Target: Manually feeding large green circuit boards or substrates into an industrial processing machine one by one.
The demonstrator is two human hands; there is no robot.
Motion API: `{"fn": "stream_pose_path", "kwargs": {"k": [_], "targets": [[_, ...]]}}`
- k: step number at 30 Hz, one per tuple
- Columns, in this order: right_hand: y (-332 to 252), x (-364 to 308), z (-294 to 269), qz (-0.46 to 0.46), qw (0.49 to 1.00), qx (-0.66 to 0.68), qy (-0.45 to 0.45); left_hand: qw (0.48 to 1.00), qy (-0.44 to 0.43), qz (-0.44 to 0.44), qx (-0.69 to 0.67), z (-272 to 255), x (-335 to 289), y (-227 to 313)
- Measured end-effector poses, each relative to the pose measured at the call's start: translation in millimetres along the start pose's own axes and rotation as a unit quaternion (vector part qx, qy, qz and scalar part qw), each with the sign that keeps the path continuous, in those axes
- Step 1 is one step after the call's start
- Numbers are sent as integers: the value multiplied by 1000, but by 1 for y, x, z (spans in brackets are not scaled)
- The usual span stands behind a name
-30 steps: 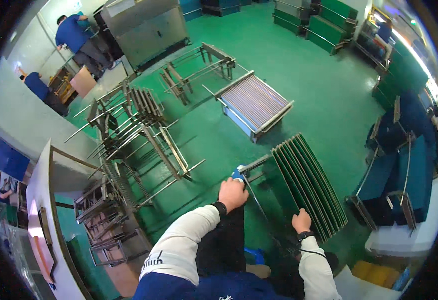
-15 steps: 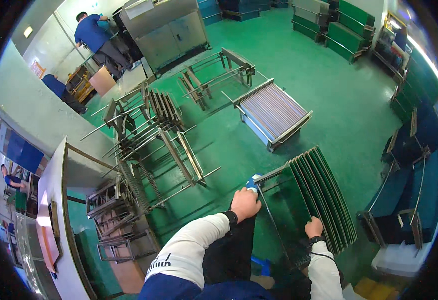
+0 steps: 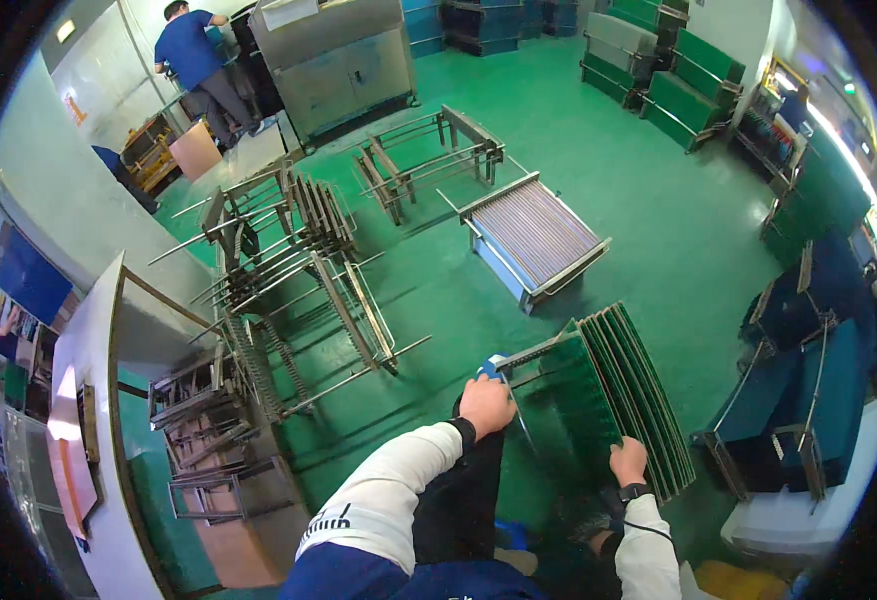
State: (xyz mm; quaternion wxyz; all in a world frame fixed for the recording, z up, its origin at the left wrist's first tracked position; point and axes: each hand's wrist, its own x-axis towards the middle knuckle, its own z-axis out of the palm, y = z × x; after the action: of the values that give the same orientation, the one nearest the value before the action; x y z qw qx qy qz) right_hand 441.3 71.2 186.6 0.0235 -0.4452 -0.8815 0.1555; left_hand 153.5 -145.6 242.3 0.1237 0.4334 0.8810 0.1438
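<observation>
A metal rack stands on the floor in front of me with several thin green panels upright in its right part. My left hand is closed at the rack's near left end, beside a small blue and white thing. Whether it grips that thing or the frame is hidden by the fingers. My right hand is closed on the near edge of a green panel, at the left side of the stack. Both wrists wear dark bands.
Ahead stands another rack filled with slats. Empty metal racks crowd the left. Stacks of green panels stand far right, and dark panels in frames at near right. A person in blue works by a metal cabinet.
The view has shifted slightly, so the racks sit a little further left and the panel stack lower. Both hands keep their places at the rack.
</observation>
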Motion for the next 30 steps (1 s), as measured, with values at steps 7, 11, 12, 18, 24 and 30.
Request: {"fn": "stream_pose_path", "kwargs": {"k": [7,11,12,18,24,30], "targets": [[-34,-22,-88,25,1000,6,10,999,-29,-11,13,-2,-4,6],[-44,-36,-135,58,998,9,-24,1000,12,6,3,11,-8,-4],[-45,-41,-147,33,999,14,16,1000,1,11,12,11,-8,-6],[9,-76,-217,49,939,329,90,997,39,55,36,13,0,4],[-6,-170,-335,121,767,588,228,996,6,74,50,45,14,12],[43,-281,-403,67,594,593,540,989,32,135,58,55,6,34]]}}
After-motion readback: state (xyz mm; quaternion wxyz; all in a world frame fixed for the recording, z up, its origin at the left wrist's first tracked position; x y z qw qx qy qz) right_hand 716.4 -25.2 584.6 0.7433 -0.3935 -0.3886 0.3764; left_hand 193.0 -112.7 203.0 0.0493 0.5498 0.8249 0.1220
